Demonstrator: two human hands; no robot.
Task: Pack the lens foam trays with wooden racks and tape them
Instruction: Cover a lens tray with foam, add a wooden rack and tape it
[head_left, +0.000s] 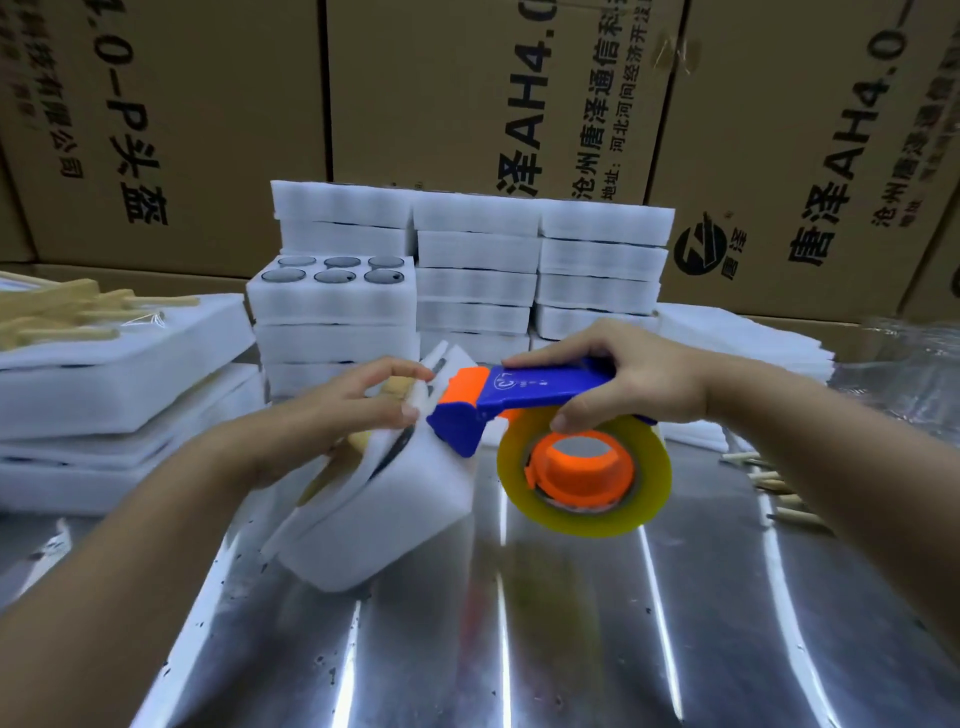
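Left hand (358, 402): fingers curled over the upper edge of the foam tray bundle (374, 525), thumb on its near face, gripping it. The bundle stands tilted on a lower corner on the metal surface (519, 649), directly beneath the left fingers. A strip of wooden rack (397, 388) shows between the foam layers, just under the left fingertips. Dark edges show in the gaps, too blurred to identify.

Right hand (623, 374): fingers wrapped round the blue handle of the tape dispenser (530, 395), index finger stretched along its top, thumb pressed on the rim of the tape roll (582, 478). The roll hangs just below the right fingers and appears lifted off the surface. The dispenser's orange-and-blue head points towards the left fingers and meets the bundle's upper corner, between the two hands.

Beyond both sets of fingers: stacks of foam trays (602, 260) in three columns. The column beyond the left fingers is fronted by an open tray (332, 296) with six round dark lenses visible in its wells.

Left of the left fingers, well apart: flat foam slabs (104, 374), stacked, with loose wooden racks (52, 312) on top.

Right of the right fingers: foam sheets (737, 343), and nearer, wooden pegs (779, 488) lying on the surface.

Printed cardboard boxes (441, 93) close off the back.
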